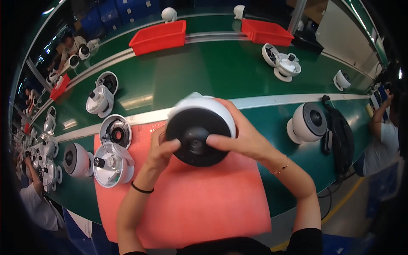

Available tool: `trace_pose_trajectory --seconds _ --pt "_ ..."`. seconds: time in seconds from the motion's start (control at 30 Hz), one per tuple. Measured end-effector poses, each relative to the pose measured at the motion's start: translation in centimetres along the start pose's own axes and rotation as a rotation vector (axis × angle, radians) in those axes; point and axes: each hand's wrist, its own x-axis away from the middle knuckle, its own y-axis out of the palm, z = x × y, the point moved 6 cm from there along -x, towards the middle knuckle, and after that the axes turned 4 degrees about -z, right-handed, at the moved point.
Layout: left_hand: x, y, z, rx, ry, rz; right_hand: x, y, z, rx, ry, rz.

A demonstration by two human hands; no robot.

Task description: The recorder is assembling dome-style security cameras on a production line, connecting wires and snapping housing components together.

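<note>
Over the green counter (pixel 267 123), our fingers (pixel 217 142) grip a seemingly closed black-faced globe (pixel 196 125); the white unit (pixel 114 159) alongside lies open

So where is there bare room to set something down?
The pink mat nearest you, below the black-faced unit you hold. Also the green strip beyond the pale rail, between one opened shell left and a second shell right. It's crowded at the mat's left edge: opened housing beside a closed unit.
</note>
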Motion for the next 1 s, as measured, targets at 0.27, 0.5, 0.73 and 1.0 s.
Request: trace_pose_trajectory --seconds 0.27,0.5,0.73,1.0 --pt "-3.9 0.4 -0.8 0.367 0.161 0.362 -1.5 0.2 -1.2 0.586 -0.431 0.306" --pt "-7.3 -0.2 -0.5 0.409 0.251 0.41 -3.3 -0.1 -2.2 0.721 -0.508 0.408" --pt "-9.4 -0.3 -1.3 0.435 0.196 0.453 -4.5 -2.5 0.7 0.484 -0.476 0.402" --pt "-13.1 1.4 -1.3 0.512 0.059 0.111 -9.4 -9.4 2.7 -0.131 -0.007 0.372"
